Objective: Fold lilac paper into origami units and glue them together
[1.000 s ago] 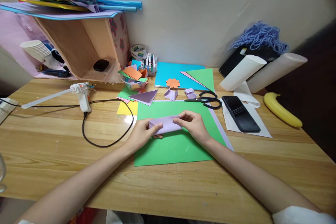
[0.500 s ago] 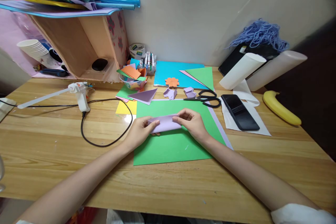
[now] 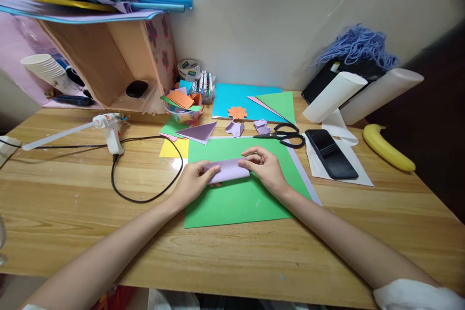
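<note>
A folded strip of lilac paper (image 3: 228, 170) lies between both my hands, just above a large green sheet (image 3: 240, 201) on the wooden desk. My left hand (image 3: 194, 181) pinches its left end, thumb on top. The right end is gripped by my right hand (image 3: 267, 168), whose fingers curl over the paper's top edge. Behind the green sheet lie a lilac triangle (image 3: 199, 132), two small folded lilac pieces (image 3: 236, 128) and an orange paper flower (image 3: 237, 113).
Black scissors (image 3: 288, 136) and a black phone (image 3: 331, 154) lie right of the green sheet, a banana (image 3: 387, 147) farther right. A white glue gun (image 3: 109, 128) with a black cord (image 3: 145, 193) is at left. A wooden box (image 3: 109, 63), paper cups and coloured paper stand behind.
My hands and the lilac paper stay in nearly the same place. My right fingers have shifted slightly along the paper's top edge, pressing it flatter.
</note>
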Motion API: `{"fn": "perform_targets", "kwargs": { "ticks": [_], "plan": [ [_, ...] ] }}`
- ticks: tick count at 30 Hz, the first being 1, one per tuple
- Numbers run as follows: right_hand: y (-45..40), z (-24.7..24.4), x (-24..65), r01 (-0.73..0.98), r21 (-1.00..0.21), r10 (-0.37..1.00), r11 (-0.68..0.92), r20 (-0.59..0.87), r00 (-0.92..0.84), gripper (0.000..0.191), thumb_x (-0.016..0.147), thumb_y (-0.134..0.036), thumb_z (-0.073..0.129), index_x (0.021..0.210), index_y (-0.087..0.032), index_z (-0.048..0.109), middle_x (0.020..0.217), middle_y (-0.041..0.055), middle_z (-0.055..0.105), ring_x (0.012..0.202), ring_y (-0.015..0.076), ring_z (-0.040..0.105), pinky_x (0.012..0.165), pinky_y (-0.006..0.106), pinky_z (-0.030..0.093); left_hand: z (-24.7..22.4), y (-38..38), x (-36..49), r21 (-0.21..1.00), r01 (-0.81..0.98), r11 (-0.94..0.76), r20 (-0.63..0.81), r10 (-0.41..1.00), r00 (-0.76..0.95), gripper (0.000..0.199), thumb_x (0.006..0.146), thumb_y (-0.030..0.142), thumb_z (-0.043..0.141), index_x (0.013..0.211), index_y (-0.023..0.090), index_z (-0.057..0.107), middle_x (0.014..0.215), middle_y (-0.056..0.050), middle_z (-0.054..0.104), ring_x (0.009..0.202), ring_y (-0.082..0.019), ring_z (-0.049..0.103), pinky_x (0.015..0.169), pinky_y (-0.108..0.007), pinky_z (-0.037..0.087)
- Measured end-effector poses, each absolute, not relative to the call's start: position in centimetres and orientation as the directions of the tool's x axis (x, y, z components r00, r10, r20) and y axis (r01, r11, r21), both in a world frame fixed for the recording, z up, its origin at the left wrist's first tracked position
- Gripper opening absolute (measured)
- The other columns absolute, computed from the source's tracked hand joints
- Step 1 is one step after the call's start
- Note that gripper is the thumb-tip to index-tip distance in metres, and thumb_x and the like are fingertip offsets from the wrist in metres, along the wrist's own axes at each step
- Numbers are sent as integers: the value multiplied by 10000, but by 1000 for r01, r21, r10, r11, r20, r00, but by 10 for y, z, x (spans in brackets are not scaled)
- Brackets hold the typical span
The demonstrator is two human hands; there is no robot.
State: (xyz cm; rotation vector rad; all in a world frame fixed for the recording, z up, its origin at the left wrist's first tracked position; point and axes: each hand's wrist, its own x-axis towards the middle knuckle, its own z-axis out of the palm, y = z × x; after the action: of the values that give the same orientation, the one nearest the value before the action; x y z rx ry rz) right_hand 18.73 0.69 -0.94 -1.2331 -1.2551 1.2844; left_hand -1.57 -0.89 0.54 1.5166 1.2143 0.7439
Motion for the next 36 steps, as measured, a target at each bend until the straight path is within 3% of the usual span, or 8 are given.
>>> {"fn": "perform_targets", "kwargs": {
  "ticks": [26, 36],
  "plan": [
    [6, -10, 187, 42, -999, 999, -23, -25, -46, 253, 616, -341, 729, 680, -160, 564, 693, 22, 668, 648, 143, 607, 600, 246, 450, 4, -8, -16, 954, 297, 45, -144, 937, 319, 351, 821, 459, 469, 758, 130, 574, 616, -2, 587, 576, -152, 577, 510, -218, 377],
    [0, -8, 183, 65, -997, 975, -31, -44, -220, 208, 629, -304, 725, 658, -158, 580, 676, 9, 654, 614, 120, 582, 577, 236, 440, 19, -8, -25, 755, 616, -227, -171, 837, 519, 356, 833, 425, 443, 594, 161, 467, 531, 44, 410, 507, -100, 374, 467, -229, 212]
  ]
}}
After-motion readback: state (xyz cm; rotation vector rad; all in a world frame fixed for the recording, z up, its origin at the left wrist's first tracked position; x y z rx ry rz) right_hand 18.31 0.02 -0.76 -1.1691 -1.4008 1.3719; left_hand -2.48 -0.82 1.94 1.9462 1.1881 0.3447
